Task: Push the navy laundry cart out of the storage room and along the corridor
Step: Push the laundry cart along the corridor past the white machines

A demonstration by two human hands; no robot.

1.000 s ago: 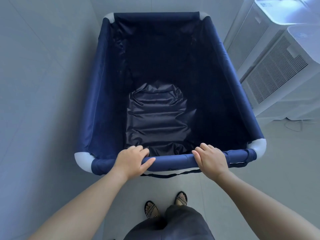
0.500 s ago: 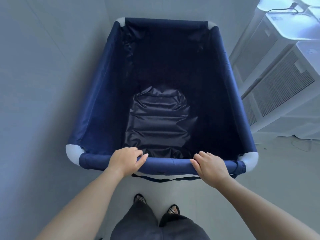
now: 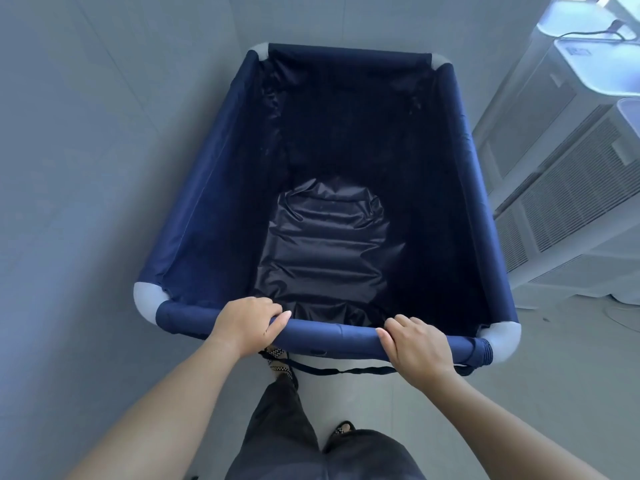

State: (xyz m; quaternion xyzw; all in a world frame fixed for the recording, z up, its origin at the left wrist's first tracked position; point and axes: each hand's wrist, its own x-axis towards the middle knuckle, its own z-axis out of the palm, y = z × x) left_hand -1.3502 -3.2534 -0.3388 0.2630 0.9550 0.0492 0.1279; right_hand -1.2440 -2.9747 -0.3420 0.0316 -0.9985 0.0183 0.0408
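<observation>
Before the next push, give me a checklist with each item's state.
1. Left hand wrapped on the cart's near rail: ok.
2. Right hand wrapped on the same rail: ok.
3. Cart empty inside, only its liner showing: ok.
4. Gap to the white units on the right: ok, narrow.
5. Loose strap under the rail, near the forward foot: not ok.
6. Wheels and the floor ahead: cannot tell.

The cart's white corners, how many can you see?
4. Far left, far right, near left beside the left hand, near right past the right hand.
</observation>
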